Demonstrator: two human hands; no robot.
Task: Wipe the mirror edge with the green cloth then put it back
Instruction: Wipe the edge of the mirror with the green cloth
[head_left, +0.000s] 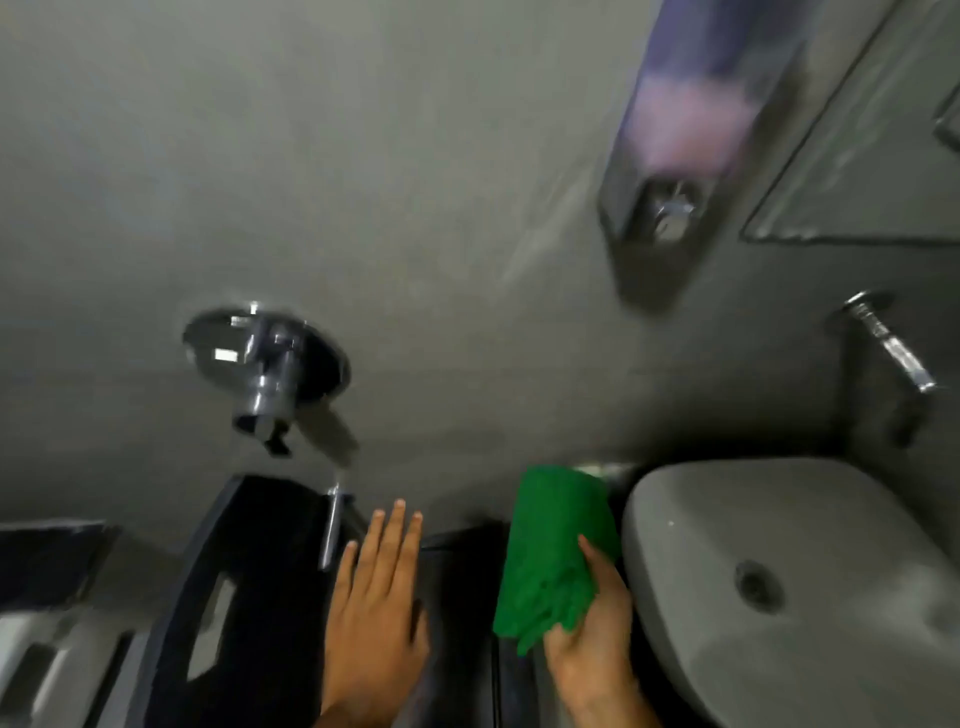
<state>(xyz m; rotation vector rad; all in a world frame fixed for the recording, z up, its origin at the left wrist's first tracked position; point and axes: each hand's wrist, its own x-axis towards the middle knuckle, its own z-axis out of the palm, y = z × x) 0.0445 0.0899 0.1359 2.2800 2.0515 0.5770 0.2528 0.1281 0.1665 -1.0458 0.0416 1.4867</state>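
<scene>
The right hand (592, 629) pinches the bunched green cloth (558, 551) between thumb and fingers, low beside the basin (810, 582). The left hand (376, 597) hangs empty, fingers straight and close together. The mirror (878, 156) sits well apart, up at the right – its lower edge is the likely target. To wipe well, fold the cloth flat and draw it along the frame in one pass. The room is a grey-walled washroom; a wall tap (888, 343), a round chrome fitting (265, 358) and a blurred dispenser (680, 145) are mounted on the wall.
</scene>
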